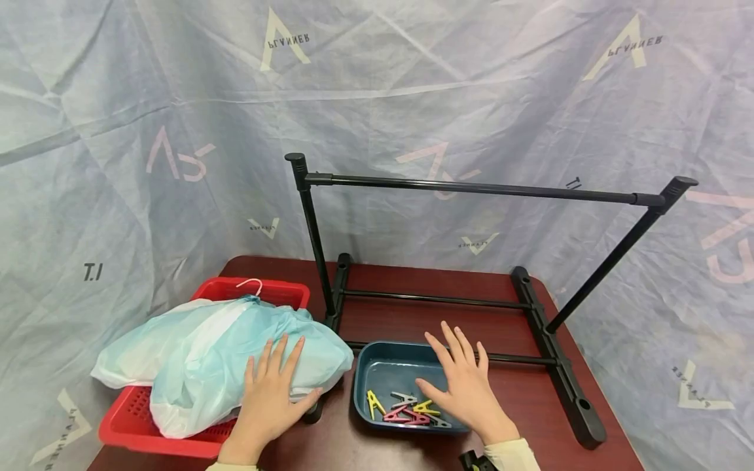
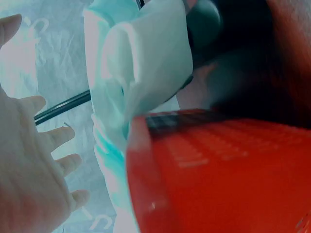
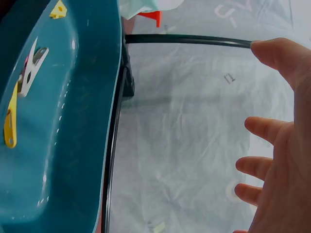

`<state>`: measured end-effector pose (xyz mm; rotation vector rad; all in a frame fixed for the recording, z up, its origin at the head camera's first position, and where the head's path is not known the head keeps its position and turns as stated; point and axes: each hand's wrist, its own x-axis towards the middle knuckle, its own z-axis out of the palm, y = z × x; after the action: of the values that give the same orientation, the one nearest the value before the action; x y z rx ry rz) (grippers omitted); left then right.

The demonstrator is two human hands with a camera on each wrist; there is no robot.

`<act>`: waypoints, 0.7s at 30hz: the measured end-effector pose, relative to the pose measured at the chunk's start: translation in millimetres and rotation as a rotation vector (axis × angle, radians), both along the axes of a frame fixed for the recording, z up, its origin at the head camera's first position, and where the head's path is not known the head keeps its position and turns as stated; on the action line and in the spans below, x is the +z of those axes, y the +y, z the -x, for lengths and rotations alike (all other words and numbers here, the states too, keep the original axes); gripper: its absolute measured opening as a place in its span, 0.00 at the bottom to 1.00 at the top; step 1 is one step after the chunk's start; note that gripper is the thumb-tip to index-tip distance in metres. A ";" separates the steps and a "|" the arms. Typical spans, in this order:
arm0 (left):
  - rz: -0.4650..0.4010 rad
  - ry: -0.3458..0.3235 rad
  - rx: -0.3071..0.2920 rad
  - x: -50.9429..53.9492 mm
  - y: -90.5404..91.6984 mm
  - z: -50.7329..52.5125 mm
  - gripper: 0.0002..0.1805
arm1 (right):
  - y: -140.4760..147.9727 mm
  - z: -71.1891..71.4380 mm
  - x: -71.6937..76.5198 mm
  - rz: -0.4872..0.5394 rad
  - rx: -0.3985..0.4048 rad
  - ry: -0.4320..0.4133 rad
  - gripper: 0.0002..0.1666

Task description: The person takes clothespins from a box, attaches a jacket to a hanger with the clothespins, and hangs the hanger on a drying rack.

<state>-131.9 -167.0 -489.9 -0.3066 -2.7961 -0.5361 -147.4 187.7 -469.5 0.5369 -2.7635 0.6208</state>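
My left hand (image 1: 269,399) hovers with spread fingers over the near right side of a light blue and white garment (image 1: 235,347), holding nothing. That garment lies heaped over a red basket (image 1: 159,451), and a white hanger hook (image 1: 252,282) pokes out at its far end. In the head view my right hand (image 1: 462,386), fingers apart, is above the right side of a dark teal tray (image 1: 360,392). Several yellow, pink and grey clothespins (image 1: 406,412) lie in the tray's near part. The left wrist view shows the left palm (image 2: 29,170) apart from the cloth.
A black clothes rack (image 1: 471,188) stands on the dark red table (image 1: 436,275), behind the tray, with its feet reaching forward on both sides. Printed grey sheeting (image 1: 377,85) hangs around the table's back and sides.
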 end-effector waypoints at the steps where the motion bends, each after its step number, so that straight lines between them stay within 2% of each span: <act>1: 0.000 0.004 0.002 0.6 -1.9 -0.4 0.50 | -1.5 0.7 -0.3 0.001 0.008 0.001 0.49; 13: -0.014 0.044 0.025 10.1 -23.8 -0.8 0.50 | -17.2 6.9 -1.1 0.001 0.100 0.066 0.48; 21: 0.006 0.089 0.043 15.1 -39.8 -1.1 0.51 | -29.3 10.8 3.3 -0.012 0.134 0.044 0.48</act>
<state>-130.8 -206.7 -474.7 -0.2645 -2.7122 -0.4926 -158.2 158.4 -466.2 0.7343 -2.7076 0.6144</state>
